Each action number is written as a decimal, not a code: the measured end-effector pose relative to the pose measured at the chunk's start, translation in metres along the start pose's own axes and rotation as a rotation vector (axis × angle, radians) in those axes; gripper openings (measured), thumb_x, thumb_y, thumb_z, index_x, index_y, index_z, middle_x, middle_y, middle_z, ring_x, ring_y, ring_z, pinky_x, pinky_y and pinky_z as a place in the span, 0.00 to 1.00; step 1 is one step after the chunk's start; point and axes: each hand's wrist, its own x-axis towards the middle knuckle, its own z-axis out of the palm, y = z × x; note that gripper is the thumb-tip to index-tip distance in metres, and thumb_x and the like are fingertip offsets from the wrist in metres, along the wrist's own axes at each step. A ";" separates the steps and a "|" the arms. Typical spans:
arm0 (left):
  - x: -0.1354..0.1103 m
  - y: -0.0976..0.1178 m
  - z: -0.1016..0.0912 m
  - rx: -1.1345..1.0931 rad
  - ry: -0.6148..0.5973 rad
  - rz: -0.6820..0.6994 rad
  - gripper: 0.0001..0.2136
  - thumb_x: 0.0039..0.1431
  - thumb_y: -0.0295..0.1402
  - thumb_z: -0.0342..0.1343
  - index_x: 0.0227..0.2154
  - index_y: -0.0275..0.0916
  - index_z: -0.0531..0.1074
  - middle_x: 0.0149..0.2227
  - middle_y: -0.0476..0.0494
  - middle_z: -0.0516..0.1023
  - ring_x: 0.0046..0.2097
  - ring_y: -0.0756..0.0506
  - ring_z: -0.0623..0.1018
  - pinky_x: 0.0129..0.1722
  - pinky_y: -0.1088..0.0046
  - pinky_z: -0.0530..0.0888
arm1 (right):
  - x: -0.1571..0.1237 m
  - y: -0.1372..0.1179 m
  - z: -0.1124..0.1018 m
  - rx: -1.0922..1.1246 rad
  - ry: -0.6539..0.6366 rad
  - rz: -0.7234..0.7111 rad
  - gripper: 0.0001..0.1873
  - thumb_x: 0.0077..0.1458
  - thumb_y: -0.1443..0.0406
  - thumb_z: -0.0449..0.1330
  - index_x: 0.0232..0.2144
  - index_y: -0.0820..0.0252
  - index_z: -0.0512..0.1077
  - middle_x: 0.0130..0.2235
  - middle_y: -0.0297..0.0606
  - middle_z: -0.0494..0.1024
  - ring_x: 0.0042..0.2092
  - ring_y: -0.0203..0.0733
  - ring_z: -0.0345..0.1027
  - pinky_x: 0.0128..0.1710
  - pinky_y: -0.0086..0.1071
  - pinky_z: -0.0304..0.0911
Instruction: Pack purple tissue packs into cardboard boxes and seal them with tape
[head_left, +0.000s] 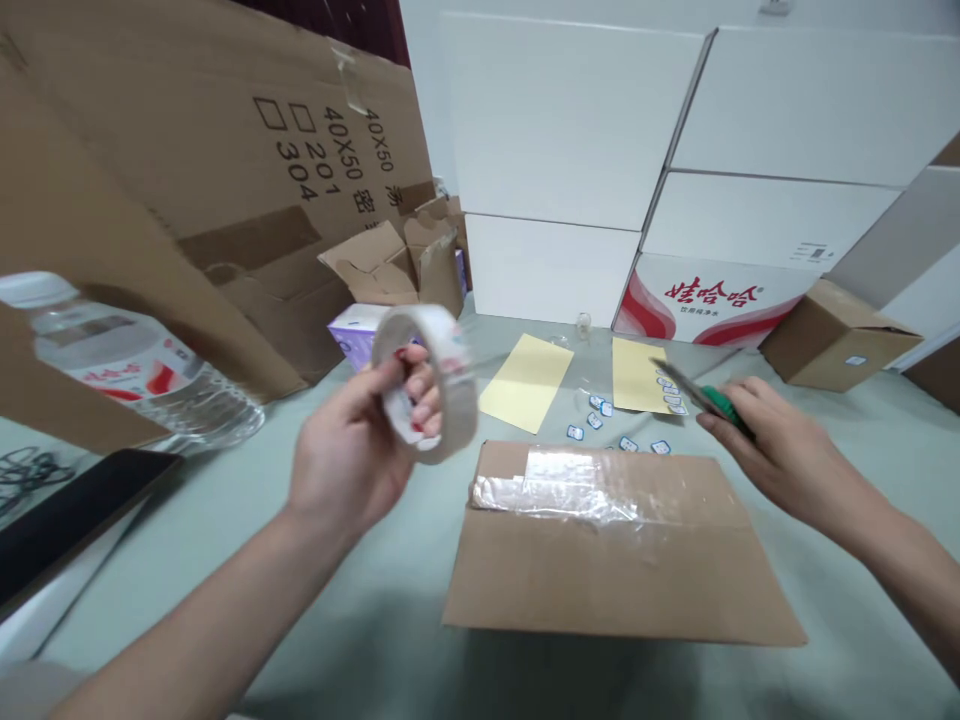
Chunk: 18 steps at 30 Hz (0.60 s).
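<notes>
My left hand (352, 440) grips a roll of tape (456, 395), with fingers through its core, raised over the table. Green-handled scissors (694, 390) are in my right hand (780, 450), their blades pointing up and to the left; the blades look closed, though slightly blurred. Between my hands lies a cardboard box (615, 570), its top seam covered by shiny clear tape (570, 490). Just behind the box are several small blue-edged stickers (595, 420). Two yellow sheets (527, 383) lie farther back, the right one bearing stickers along its edge.
A water bottle (142, 360) and a dark flat device (75, 530) are at the left. Large cardboard (225, 150) leans behind them, near an open small carton (420, 260). White boxes (555, 130) are stacked at the back, with a brown box (832, 335) at right.
</notes>
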 end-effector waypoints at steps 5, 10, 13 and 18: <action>0.039 -0.011 -0.081 0.629 -0.072 -0.276 0.07 0.43 0.34 0.57 0.27 0.38 0.72 0.18 0.53 0.62 0.18 0.53 0.60 0.17 0.78 0.62 | -0.018 0.053 0.036 0.318 -0.423 0.218 0.16 0.61 0.52 0.53 0.33 0.56 0.71 0.32 0.36 0.79 0.35 0.47 0.75 0.33 0.37 0.71; 0.058 -0.041 -0.117 0.924 -0.066 -0.307 0.08 0.35 0.30 0.56 0.23 0.34 0.75 0.16 0.49 0.66 0.19 0.47 0.65 0.19 0.73 0.64 | -0.036 0.054 0.062 0.246 -0.385 0.275 0.12 0.58 0.59 0.53 0.34 0.58 0.73 0.35 0.42 0.80 0.37 0.51 0.76 0.35 0.42 0.71; 0.047 -0.041 -0.105 1.058 -0.081 -0.020 0.15 0.42 0.32 0.58 0.36 0.39 0.78 0.40 0.40 0.78 0.45 0.36 0.76 0.44 0.62 0.74 | -0.038 0.044 0.056 0.183 -0.292 0.310 0.18 0.59 0.59 0.53 0.48 0.62 0.72 0.46 0.50 0.77 0.47 0.57 0.74 0.43 0.50 0.71; -0.015 -0.021 -0.071 1.216 -0.549 0.354 0.33 0.55 0.55 0.56 0.64 0.59 0.61 0.71 0.45 0.54 0.69 0.27 0.56 0.65 0.45 0.58 | -0.041 0.017 0.038 0.462 -0.365 0.063 0.27 0.62 0.57 0.57 0.62 0.51 0.64 0.57 0.47 0.73 0.56 0.54 0.72 0.52 0.50 0.71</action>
